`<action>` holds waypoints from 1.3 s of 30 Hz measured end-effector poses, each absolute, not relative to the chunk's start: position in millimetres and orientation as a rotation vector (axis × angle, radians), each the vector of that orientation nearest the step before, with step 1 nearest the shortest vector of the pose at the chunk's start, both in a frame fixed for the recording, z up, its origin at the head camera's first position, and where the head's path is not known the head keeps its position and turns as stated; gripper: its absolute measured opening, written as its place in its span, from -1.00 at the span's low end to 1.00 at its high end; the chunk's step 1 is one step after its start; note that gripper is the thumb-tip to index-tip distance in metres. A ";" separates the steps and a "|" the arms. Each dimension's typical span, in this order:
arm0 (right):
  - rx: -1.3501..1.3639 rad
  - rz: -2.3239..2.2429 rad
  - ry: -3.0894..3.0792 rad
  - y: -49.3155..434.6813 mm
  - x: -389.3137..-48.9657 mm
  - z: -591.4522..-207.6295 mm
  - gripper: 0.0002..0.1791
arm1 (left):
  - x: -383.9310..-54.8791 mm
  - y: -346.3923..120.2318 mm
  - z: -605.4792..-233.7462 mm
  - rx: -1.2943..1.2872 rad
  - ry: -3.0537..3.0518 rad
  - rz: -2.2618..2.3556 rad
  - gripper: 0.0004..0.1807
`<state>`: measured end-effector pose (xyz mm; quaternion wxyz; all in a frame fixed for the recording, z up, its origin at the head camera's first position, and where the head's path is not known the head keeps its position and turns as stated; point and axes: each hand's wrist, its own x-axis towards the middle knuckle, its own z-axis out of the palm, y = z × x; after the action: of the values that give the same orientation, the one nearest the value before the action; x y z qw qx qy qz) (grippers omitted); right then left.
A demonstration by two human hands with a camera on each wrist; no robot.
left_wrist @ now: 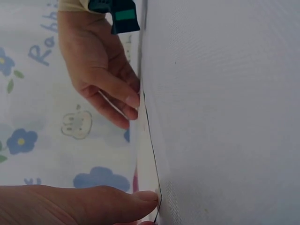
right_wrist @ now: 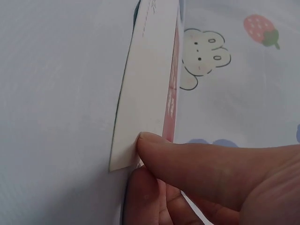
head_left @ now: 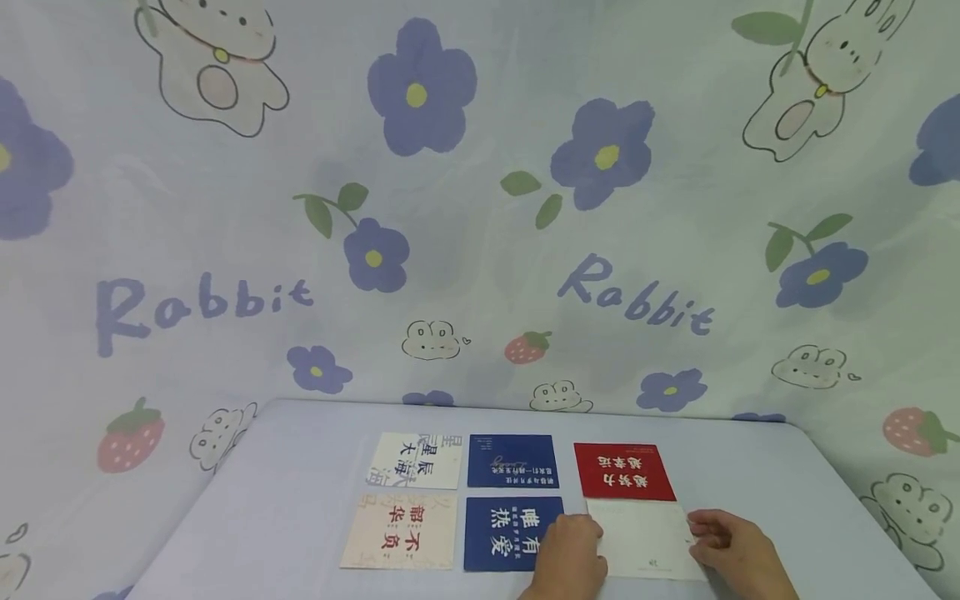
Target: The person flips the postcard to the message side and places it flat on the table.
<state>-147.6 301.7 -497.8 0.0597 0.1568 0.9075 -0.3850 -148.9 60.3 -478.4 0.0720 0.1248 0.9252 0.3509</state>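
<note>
5 of 6 cards lie flat in rows on worktop; L hand & R hand, thumbs closed to fingers, pinch white card nearside of red card, so prob. only its placement's left.

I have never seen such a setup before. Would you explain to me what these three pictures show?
There is no machine here: a person works with bare hands. The wide picture comes from a camera worn on the head; the others, from one on each wrist. On the white surface lie a white card, a cream card, two blue cards and a red card. The left hand and right hand hold a pale card by opposite sides, nearer than the red one.
</note>
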 end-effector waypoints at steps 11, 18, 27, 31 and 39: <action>0.450 -1.156 2.751 302.7 -147.8 -495.5 -0.48 | -148.9 58.6 -480.7 0.487 2.876 1.045 -0.79; 0.426 -1.187 2.742 304.1 -145.4 -491.7 -0.47 | -149.3 56.2 -481.9 0.519 2.877 1.100 -0.79; 0.497 -1.213 2.726 305.2 -147.1 -487.2 -0.38 | -152.9 51.6 -476.3 0.445 2.849 1.261 -0.78; 0.497 -1.219 2.725 306.2 -147.7 -485.8 -0.39 | -155.0 48.9 -473.8 0.410 2.901 1.305 -0.72; 0.503 -1.216 2.776 301.6 -146.9 -481.9 -0.43 | -157.2 42.8 -470.5 0.351 2.876 1.392 -0.73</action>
<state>-146.9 301.6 -481.9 0.0347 0.1635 0.9031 -0.3957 -157.2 42.8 -470.5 -0.0364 0.1092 0.8941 0.4328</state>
